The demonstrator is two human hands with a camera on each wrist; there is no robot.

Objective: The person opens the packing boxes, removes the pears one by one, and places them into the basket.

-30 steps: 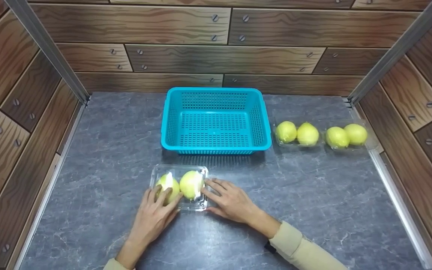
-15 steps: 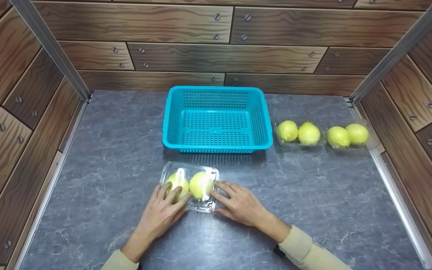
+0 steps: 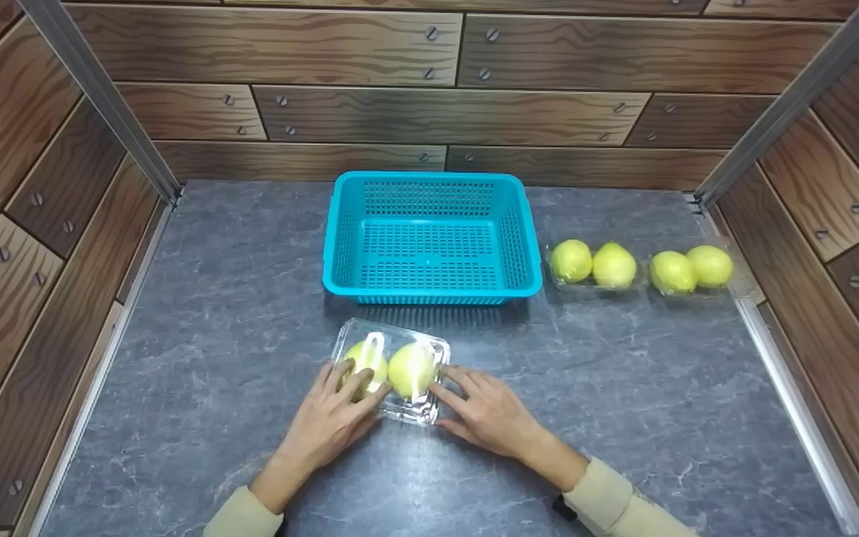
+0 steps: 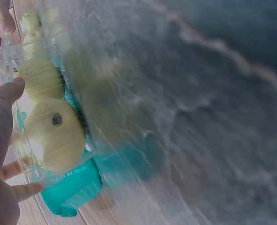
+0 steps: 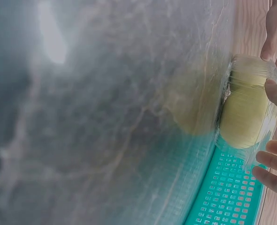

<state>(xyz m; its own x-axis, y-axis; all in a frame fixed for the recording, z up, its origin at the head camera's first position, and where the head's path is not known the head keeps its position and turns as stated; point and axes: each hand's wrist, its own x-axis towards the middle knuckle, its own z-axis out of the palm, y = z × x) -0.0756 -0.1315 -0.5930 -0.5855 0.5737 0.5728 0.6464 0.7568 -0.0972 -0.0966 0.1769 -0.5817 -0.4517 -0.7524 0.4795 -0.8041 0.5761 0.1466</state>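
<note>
A clear plastic clamshell box (image 3: 429, 350) with two round yellow-green fruits (image 3: 409, 371) lies on the table in front of the basket, slightly turned. My left hand (image 3: 334, 418) grips its left end, fingers over the lid and thumb on the near side. At the right end, my right hand (image 3: 493, 410) holds the edge with fingers and thumb. The left wrist view shows a dark blossom end on one fruit (image 4: 56, 136), with my left thumb against the box. In the right wrist view, my right fingers (image 5: 272, 164) lie around the box's end.
A turquoise plastic basket (image 3: 429, 293) with nothing inside stands behind the box. To its right, two more clear boxes hold yellow-green fruits (image 3: 614, 267), side by side near the right rail. Wood-patterned walls (image 3: 355, 115) enclose the grey marbled table (image 3: 213, 313).
Both hands have slid the clamshell box to the right, and it has turned slightly clockwise. The basket and the other boxes stay in place.
</note>
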